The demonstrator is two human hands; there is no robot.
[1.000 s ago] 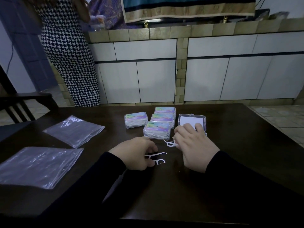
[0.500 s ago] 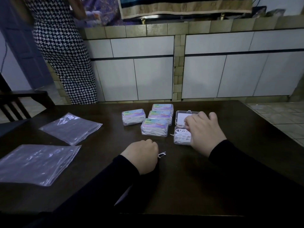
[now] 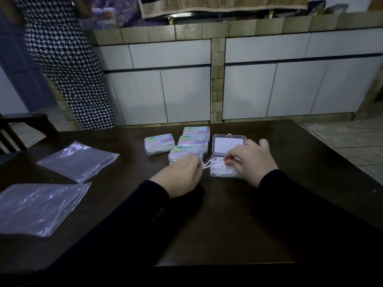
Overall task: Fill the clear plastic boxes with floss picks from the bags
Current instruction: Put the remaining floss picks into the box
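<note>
Currently my left hand (image 3: 179, 176) pinches floss picks (image 3: 206, 164) at the open box (image 3: 224, 170)'s left rim; right hand (image 3: 251, 160), fingers curled, presses picks inside it. Four closed boxes (image 3: 187, 150) sit just beyond on the bench (image 3: 228, 214).

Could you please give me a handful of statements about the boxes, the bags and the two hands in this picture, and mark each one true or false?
1. The clear plastic box with its lid open holds white floss picks. True.
2. Six closed, labelled boxes stand left of it. False: four closed labelled boxes are there.
3. The left hand pinches a white floss pick at the open box's left edge. True.
4. The two flat clear plastic bags lie on the right side of the dark wooden table. False: they lie on its left side.
5. The right hand rests on a bag. False: its fingers are at the open box.
</note>
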